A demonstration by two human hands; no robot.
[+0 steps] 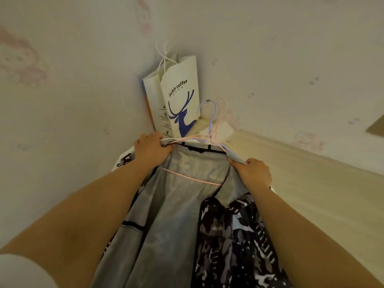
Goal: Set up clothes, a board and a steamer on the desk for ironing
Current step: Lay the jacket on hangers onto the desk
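Note:
A grey garment with black trim hangs open in front of me on thin pink and lilac hangers. My left hand grips its left shoulder together with a hanger arm. My right hand grips the right shoulder of the same garment. A pink hanger bar crosses the inside of the garment. A dark camouflage-print piece of clothing hangs lower right, partly under my right forearm. No board or steamer is in view.
A white paper bag with a blue deer print stands in the wall corner just behind the hangers. Pale patterned walls close in left and right. A cream ledge runs along the right wall.

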